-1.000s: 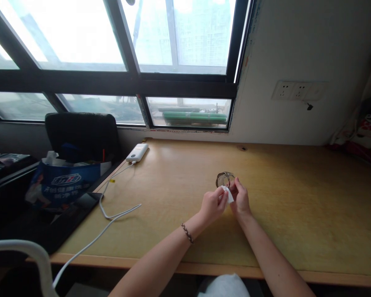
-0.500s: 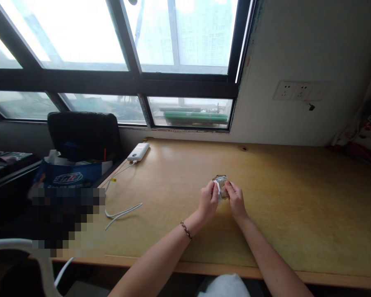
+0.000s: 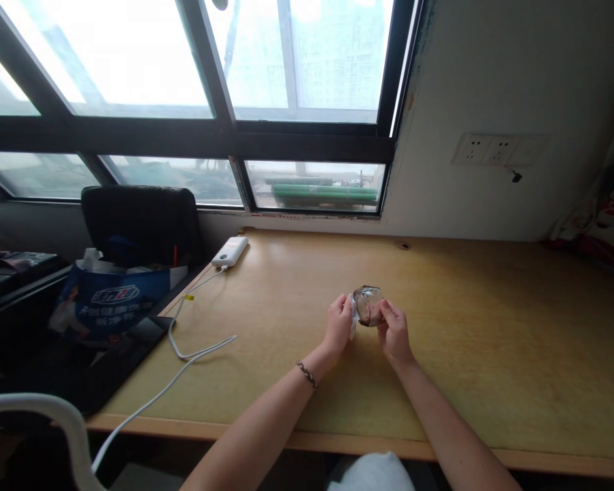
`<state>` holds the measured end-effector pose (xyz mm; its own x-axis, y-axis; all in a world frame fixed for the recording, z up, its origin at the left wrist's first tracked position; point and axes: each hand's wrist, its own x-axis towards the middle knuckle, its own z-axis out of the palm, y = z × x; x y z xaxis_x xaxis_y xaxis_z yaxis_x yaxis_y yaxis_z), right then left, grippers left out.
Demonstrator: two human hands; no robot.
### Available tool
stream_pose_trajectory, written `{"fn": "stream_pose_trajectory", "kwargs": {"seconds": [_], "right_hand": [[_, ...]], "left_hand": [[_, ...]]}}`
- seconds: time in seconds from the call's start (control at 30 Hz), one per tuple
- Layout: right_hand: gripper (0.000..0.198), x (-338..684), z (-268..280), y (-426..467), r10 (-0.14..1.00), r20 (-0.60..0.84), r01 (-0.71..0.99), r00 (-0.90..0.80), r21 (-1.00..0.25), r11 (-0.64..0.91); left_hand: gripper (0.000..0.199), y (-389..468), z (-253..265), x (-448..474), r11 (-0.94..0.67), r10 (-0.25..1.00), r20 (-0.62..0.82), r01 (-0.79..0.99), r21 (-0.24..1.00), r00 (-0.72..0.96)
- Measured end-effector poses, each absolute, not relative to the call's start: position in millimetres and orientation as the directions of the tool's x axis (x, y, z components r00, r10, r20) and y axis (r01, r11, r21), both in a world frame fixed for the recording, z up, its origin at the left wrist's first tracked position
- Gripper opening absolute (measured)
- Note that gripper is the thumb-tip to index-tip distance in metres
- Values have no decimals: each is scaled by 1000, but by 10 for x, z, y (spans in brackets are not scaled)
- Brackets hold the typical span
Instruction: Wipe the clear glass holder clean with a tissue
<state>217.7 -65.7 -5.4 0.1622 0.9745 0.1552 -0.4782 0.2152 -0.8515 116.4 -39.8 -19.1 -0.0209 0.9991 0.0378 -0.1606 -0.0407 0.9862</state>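
Observation:
Over the middle of the table, my right hand point(image 3: 395, 334) grips the right side of a small, shiny, see-through brownish glass piece point(image 3: 368, 305), with the thumb on its near face. Light glints off its rim. What kind of glassware it is cannot be made out. My left hand point(image 3: 339, 324) is closed around a crumpled white tissue-like sheet point(image 3: 353, 318), which touches or lies right beside the glass piece's left edge. A braided bracelet point(image 3: 307, 374) circles the left wrist.
A white power bank point(image 3: 230, 251) with a white cable point(image 3: 170, 385) lies along the wooden table's point(image 3: 471, 368) left side. Left of the table stand a black chair point(image 3: 140, 221) and a blue bag point(image 3: 113, 300). Wall sockets point(image 3: 499, 150) are at right, windows behind.
My left hand has moved slightly left with the white sheet, off the glass piece's front. More of the glass piece shows now, and my right hand has shifted a little right.

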Motion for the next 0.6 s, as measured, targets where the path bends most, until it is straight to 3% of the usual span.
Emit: {"fn": "stream_pose_trajectory", "kwargs": {"seconds": [0.17,0.3,0.43,0.6], "right_hand": [[33,2228,-1,-592,979,146,-657,145,-726,205],[27,2287,13,-542,998,21,-765,61,-641,60],[27,2318,14,-536,1000,-28,-740,1,-673,-18],[31,2331,-14,-541,998,-61,-715,-1,-698,-44]], "left_hand": [[28,-434,-203,1204,-9,997,26,-222,975,75],[23,-427,-232,1227,74,982,-5,-360,930,188],[19,-390,-273,1240,162,977,-87,-417,894,192],[22,-389,-242,1213,151,981,-98,-354,923,165]]}}
